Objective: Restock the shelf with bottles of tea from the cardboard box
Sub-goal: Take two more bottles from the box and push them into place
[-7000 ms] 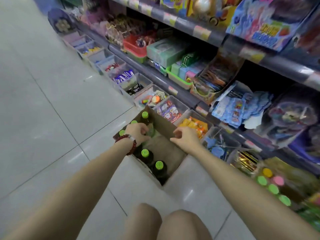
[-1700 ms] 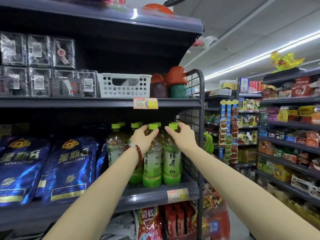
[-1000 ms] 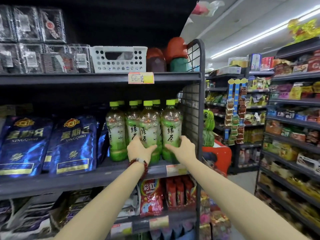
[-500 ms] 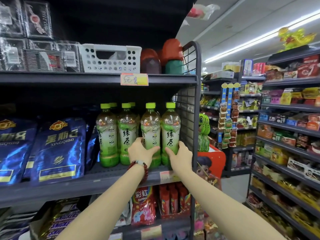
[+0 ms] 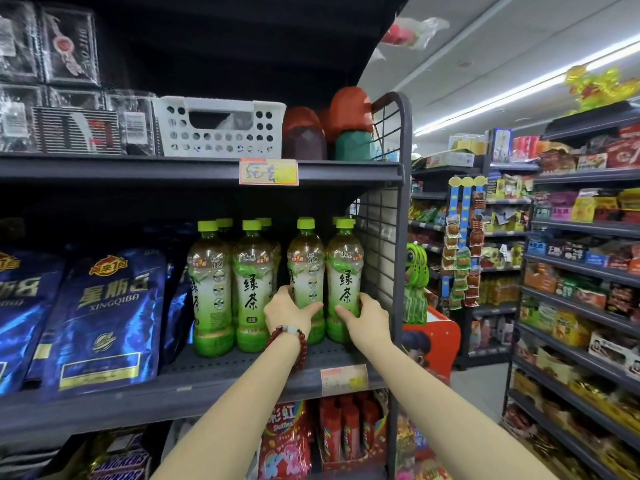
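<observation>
Placing step: left hand (image 5: 289, 311) & right hand (image 5: 367, 318) each wrapped round a tea bottle (image 5: 306, 268) standing on the shelf (image 5: 214, 382); labels half-turned. Next, prob. let go w/o tipping; back to box, out of view.

Shop: stocked shelves (image 5: 585, 230), price tag (image 5: 268, 171), aisle.

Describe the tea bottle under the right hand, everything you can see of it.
The clear plastic tea bottle with the lime-green cap stands upright on the dark perforated metal shelf, rightmost in the front row, next to the wire grid end panel. Brownish tea shows in its shoulder; a green-and-white label with large dark Chinese characters faces out, and its base is bright green. The right hand wraps its lower body. Its left side sits against the neighbouring bottle gripped by the left hand.
</observation>
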`<state>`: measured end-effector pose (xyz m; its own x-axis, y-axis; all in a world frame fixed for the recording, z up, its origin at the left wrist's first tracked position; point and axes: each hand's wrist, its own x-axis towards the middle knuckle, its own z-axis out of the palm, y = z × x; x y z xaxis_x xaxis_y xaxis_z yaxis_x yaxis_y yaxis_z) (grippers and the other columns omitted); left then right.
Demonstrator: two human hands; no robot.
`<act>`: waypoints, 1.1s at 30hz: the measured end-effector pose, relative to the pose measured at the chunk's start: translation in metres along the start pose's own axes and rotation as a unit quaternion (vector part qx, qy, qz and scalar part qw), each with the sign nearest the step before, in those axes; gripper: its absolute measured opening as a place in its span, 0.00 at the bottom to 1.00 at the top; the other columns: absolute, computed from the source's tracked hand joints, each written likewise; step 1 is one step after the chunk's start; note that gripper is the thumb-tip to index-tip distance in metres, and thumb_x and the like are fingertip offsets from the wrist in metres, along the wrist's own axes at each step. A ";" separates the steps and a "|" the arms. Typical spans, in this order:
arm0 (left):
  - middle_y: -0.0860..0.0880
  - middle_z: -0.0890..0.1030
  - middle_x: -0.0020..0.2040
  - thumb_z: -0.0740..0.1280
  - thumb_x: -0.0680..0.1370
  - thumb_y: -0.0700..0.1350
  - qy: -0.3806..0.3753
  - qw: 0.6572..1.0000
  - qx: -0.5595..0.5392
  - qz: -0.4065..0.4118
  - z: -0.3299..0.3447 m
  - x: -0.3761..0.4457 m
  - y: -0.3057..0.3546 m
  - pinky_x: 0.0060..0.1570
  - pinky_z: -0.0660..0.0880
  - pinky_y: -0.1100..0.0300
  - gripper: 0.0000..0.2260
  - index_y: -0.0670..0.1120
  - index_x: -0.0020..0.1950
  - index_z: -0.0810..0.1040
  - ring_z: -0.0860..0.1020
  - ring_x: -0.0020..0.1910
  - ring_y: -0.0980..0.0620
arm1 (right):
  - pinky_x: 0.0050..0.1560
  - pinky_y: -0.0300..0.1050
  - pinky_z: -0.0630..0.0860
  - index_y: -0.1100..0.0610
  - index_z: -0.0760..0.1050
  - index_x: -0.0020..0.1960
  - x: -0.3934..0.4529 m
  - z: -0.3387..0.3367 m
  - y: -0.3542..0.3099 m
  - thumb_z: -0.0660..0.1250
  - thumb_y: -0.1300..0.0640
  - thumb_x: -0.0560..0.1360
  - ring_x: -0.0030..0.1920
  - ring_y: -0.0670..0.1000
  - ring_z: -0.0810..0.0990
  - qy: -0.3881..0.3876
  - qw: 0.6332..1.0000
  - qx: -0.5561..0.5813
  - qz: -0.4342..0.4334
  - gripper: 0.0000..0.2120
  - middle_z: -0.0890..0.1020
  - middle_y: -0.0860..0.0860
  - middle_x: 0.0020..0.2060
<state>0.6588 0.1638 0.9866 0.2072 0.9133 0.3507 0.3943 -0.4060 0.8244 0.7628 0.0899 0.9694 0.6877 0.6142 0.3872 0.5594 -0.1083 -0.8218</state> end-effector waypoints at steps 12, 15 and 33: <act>0.41 0.76 0.65 0.71 0.71 0.53 -0.056 0.996 0.073 -0.016 -0.004 0.000 -0.004 0.62 0.71 0.54 0.30 0.41 0.69 0.68 0.73 0.65 0.42 | 0.59 0.46 0.73 0.61 0.73 0.64 0.000 -0.006 -0.005 0.68 0.54 0.75 0.60 0.58 0.78 -0.024 0.999 -0.036 0.007 0.20 0.81 0.58 0.59; 0.42 0.77 0.63 0.71 0.72 0.50 -0.065 0.994 0.092 -0.009 -0.013 -0.006 -0.006 0.62 0.72 0.55 0.27 0.41 0.67 0.71 0.75 0.64 0.44 | 0.55 0.48 0.74 0.63 0.73 0.62 -0.003 -0.009 -0.010 0.69 0.53 0.74 0.59 0.60 0.78 -0.027 0.996 -0.087 0.020 0.21 0.80 0.60 0.58; 0.43 0.81 0.56 0.71 0.72 0.46 -0.083 0.972 0.210 0.065 -0.106 -0.078 -0.023 0.59 0.75 0.55 0.15 0.42 0.57 0.79 0.78 0.57 0.46 | 0.55 0.50 0.76 0.64 0.72 0.60 -0.086 -0.007 -0.050 0.67 0.57 0.74 0.58 0.60 0.76 -0.135 0.968 -0.199 -0.069 0.17 0.78 0.61 0.57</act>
<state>0.5390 0.1051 0.9870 0.4072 0.8502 0.3337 0.6789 -0.5262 0.5120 0.6796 0.0368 0.9802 0.4779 0.8202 0.3143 0.8084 -0.2708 -0.5226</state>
